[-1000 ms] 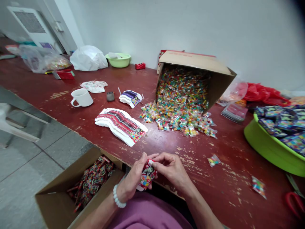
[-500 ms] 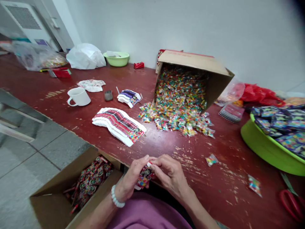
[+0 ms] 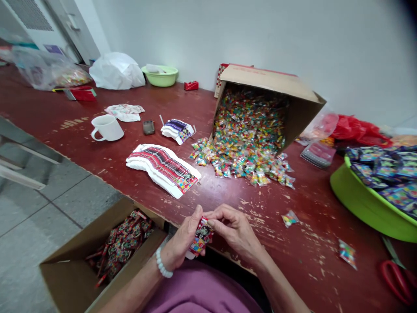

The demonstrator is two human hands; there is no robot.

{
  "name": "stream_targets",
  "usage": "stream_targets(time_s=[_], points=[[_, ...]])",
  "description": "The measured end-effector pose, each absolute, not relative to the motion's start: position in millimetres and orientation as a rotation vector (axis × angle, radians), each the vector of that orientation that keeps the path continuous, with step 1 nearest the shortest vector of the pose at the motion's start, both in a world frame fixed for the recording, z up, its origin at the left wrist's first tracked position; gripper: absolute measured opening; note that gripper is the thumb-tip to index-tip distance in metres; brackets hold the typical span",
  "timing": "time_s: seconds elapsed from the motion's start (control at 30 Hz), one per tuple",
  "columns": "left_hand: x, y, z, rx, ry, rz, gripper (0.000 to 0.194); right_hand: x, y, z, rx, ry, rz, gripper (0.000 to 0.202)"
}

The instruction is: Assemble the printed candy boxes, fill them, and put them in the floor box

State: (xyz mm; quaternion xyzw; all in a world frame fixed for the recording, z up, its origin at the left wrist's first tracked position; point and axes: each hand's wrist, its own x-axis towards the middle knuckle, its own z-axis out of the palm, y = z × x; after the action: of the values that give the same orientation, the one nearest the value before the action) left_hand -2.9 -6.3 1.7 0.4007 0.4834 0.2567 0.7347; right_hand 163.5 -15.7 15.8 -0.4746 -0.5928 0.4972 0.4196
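Between my hands, at the table's front edge, is a small red printed candy box (image 3: 201, 237) with colourful round pictures. My left hand (image 3: 183, 238) is closed round its side, thumb along the upper edge. My right hand (image 3: 235, 229) pinches the box's top end with thumb and fingers. Beyond them lies a fanned row of flat red candy boxes (image 3: 163, 167) with white edges. A cardboard box on its side (image 3: 267, 74) spills small clear packets of coloured candies (image 3: 250, 130) onto the table. Two single packets lie to the right, one candy packet (image 3: 289, 218) nearer my right hand.
Down left, an open carton (image 3: 61, 278) holds many filled red boxes. A green basin (image 3: 361, 208) with dark packs and red-handled scissors (image 3: 395, 278) are at right. A white mug (image 3: 109, 128), purple boxes (image 3: 177, 130) and a pale green bowl (image 3: 161, 77) stand farther back.
The red box is tipped more upright and its printed front shows more. My right fingers have shifted along its top end, where the white flap shows less. The view has moved slightly.
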Motion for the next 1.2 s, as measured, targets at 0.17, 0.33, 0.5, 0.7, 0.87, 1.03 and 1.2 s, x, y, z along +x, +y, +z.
stream_targets(time_s=[0.17,0.33,0.5,0.7,0.87,1.03,1.2], points=[[0,-2,1,0.809,1.060,0.609,0.078,151,-23,-1,-1.058,-1.348,1.270,0.014],[2,5,-4,0.656,1.030,0.691,0.059,157,-18,-24,-1.167,-1.513,1.075,0.023],[-9,10,-10,0.551,0.881,0.733,0.050,243,36,-31,-1.726,-1.278,0.500,0.038],[-24,10,-14,0.747,0.931,0.725,0.046,316,94,-47,-1.950,-1.017,0.341,0.052],[-37,20,-13,0.861,1.054,0.817,0.045,308,89,-54,-1.824,-0.918,0.491,0.051],[-40,29,-5,0.766,1.078,0.847,0.057,271,49,-36,-1.592,-0.858,0.785,0.062],[-26,24,-5,0.744,0.987,0.825,0.043,206,1,-8,-1.222,-0.825,1.304,0.047]])
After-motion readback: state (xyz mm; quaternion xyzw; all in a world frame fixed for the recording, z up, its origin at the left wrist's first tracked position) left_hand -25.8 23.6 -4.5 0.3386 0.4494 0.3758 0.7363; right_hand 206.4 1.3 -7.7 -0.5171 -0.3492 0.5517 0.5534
